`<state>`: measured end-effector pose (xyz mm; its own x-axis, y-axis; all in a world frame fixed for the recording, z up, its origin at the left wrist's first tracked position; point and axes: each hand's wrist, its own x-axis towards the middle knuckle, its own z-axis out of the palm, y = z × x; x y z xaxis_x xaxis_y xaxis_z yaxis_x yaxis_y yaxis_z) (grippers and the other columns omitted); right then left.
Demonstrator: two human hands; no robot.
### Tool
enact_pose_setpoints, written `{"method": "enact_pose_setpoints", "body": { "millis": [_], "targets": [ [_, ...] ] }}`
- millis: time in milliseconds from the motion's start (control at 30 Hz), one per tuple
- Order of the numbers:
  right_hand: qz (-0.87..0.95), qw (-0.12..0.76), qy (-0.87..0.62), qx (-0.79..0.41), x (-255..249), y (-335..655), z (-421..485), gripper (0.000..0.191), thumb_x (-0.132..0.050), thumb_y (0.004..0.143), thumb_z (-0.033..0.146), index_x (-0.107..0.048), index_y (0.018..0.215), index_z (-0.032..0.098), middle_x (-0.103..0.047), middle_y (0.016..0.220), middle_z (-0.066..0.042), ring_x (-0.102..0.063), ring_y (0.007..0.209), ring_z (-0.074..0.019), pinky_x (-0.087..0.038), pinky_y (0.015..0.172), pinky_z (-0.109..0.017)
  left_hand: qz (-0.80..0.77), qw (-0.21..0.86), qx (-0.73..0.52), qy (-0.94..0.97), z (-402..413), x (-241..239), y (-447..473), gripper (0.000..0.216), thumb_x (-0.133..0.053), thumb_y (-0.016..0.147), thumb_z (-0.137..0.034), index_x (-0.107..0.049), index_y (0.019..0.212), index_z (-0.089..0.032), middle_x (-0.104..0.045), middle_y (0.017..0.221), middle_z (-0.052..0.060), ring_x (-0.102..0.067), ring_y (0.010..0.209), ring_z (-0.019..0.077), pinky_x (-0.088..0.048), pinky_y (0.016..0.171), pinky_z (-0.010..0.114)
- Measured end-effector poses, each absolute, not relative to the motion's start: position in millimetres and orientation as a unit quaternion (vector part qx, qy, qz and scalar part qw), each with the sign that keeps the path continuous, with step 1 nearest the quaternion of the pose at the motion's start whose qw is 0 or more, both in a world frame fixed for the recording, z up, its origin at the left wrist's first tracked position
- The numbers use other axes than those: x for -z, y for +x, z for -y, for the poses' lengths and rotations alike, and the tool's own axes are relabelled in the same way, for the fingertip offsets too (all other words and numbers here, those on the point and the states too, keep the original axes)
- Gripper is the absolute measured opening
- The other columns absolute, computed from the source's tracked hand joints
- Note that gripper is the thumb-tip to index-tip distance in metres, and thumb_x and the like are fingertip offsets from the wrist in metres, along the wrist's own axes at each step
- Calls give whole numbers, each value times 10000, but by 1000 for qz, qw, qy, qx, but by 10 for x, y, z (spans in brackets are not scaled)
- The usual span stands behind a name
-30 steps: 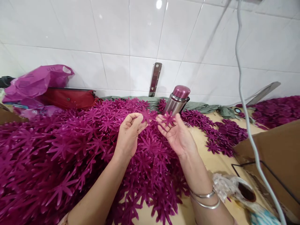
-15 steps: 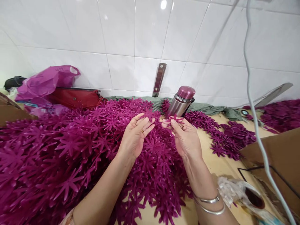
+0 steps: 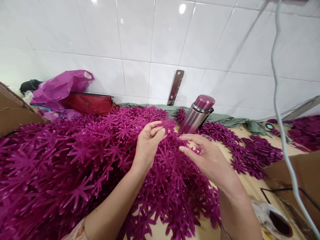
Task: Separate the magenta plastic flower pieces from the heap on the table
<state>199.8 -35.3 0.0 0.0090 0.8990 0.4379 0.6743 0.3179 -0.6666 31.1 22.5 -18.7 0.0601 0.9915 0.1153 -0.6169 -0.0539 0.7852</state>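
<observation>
Between thumb and fingers, my left hand [image 3: 150, 143] pinches a magenta flower-shaped piece [image 3: 168, 124] with narrow petals. To the right of it, my right hand [image 3: 205, 155] has its thumb and index finger apart, and no piece shows between them. Under both hands spreads a large heap of similar magenta flower pieces [image 3: 107, 150], piled thickly to the left. Beyond my right hand a steel thermos [image 3: 193, 117] with a pink lid stands leaning a little.
A red purse [image 3: 88, 104] and a purple plastic bag [image 3: 62, 87] lie at the back left. Round dark-magenta pieces [image 3: 260, 151] are piled on the right. A pale cable [image 3: 281, 116] hangs in front of a cardboard box [image 3: 297, 180]. White tiles line the wall behind.
My right hand has parted its fingers, and the flower piece it pinched no longer shows there. It has turned and shifted right. The whole view has swung slightly left.
</observation>
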Motion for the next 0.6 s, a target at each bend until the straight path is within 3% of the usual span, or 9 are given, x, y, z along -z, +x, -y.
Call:
{"method": "enact_pose_setpoints", "body": {
  "millis": [100,167,267,333,433,600],
  "targets": [
    [632,537,-553,-80,-40,1880,344,192,-743,865,349,-750,1034,258,-748,1117,-58,-688,1056,-243,-514,1027,-443,-262,647,-601,389,-166,191,356,328,-849,726,-247,-692,1003,-171,-751,799,-22,-671,743,89,-512,811,228],
    [588,594,-543,-76,-21,1804,297,349,-789,824,345,-700,1150,261,-713,1200,-66,-663,1098,-233,-507,1030,-427,-258,657,-579,409,-132,200,380,265,-829,742,-235,-707,967,-171,-753,813,-19,-661,750,87,-503,807,223],
    [536,645,-503,-209,61,1775,201,526,-830,771,342,-632,1251,257,-718,1158,-62,-669,1033,-207,-534,958,-392,-252,659,-555,441,-108,209,397,181,-787,774,-209,-722,939,-171,-750,852,-10,-663,793,93,-502,827,227],
    [505,653,-467,-317,116,1803,145,396,-837,756,351,-689,1105,237,-724,963,-25,-663,864,-171,-549,837,-336,-252,644,-553,465,-109,205,395,160,-761,791,-188,-725,946,-170,-749,892,2,-673,854,110,-505,865,240],
    [463,669,-449,-369,162,1850,97,276,-870,709,360,-720,895,222,-640,763,27,-568,690,-121,-497,701,-267,-267,614,-559,490,-122,189,383,219,-747,794,-153,-708,1008,-179,-745,1004,19,-676,918,126,-509,908,263],
    [478,654,-458,-367,186,1854,76,237,-857,737,363,-717,872,228,-610,750,34,-519,693,-119,-432,679,-249,-278,617,-546,495,-137,170,363,320,-748,815,-186,-675,1127,-179,-725,1100,38,-665,943,127,-509,927,277]
  ]
}}
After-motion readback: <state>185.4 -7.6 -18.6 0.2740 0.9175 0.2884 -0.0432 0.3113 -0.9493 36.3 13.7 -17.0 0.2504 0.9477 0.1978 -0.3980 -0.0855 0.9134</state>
